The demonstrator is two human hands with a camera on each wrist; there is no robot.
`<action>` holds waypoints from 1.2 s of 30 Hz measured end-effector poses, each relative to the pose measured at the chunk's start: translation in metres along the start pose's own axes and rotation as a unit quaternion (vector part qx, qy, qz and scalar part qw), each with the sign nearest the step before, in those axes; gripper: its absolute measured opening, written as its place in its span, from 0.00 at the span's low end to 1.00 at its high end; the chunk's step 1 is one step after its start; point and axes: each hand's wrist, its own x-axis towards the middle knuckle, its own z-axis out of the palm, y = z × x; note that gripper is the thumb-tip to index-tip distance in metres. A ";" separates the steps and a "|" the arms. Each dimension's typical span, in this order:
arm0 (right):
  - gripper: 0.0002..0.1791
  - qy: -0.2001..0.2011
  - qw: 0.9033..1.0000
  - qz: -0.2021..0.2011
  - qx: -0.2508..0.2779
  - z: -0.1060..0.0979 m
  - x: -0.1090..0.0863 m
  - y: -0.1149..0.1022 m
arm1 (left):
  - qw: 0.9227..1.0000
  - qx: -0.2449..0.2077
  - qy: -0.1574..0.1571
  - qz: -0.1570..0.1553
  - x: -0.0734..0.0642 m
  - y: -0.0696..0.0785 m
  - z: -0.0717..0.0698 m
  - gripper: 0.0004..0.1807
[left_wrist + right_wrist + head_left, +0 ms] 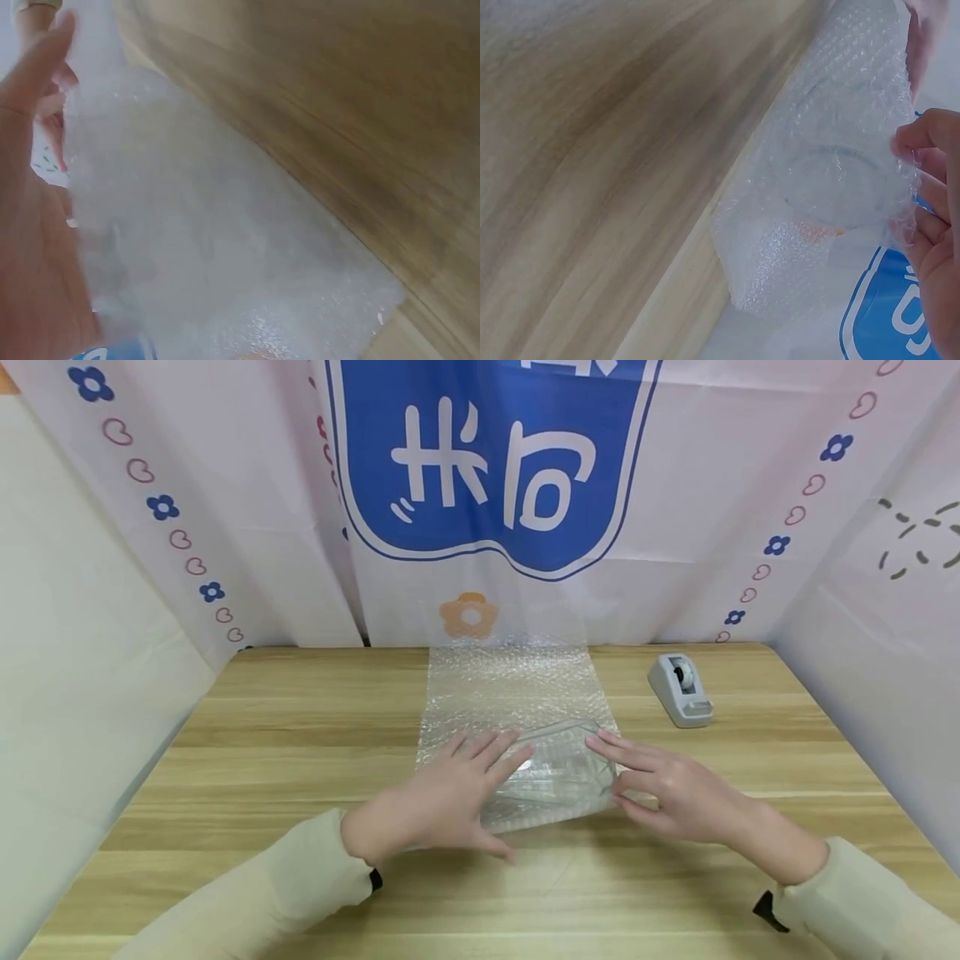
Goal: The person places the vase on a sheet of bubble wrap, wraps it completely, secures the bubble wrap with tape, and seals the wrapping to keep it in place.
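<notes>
A sheet of bubble wrap (513, 689) runs from the back edge of the table toward me. On its near part lies a clear, glass-like vessel (562, 768), its exact kind hard to tell. My left hand (453, 797) rests on the left side of the wrap and vessel, fingers spread. At the right end, my right hand (678, 789) pinches the wrap's edge beside the vessel. In the right wrist view a round outline shows through the bubble wrap (832, 187), near the curled fingers (934, 135). The left wrist view shows mostly wrap (202, 202), blurred.
A grey tape dispenser (681, 691) with a roll in it stands at the back right of the wooden table (300, 727). Behind the table hangs a white curtain (690, 510) with a blue emblem. Pale cloth walls close both sides.
</notes>
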 end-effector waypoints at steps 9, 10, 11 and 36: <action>0.18 -0.010 1.000 0.007 -0.016 -0.002 0.001 -0.001 | 0.999 0.030 0.015 0.017 -0.001 -0.001 0.001 0.56; 0.16 -0.013 1.000 0.009 -0.018 -0.002 0.001 -0.001 | 0.999 0.023 0.027 0.025 0.000 -0.004 0.001 0.53; 0.12 -0.015 1.000 0.010 -0.018 -0.003 0.002 -0.001 | 0.999 0.017 0.037 0.033 0.001 -0.007 0.002 0.51; 0.48 -0.133 0.978 0.128 -0.101 0.023 0.043 -0.009 | 0.993 -0.094 0.035 0.060 0.013 -0.037 -0.006 0.42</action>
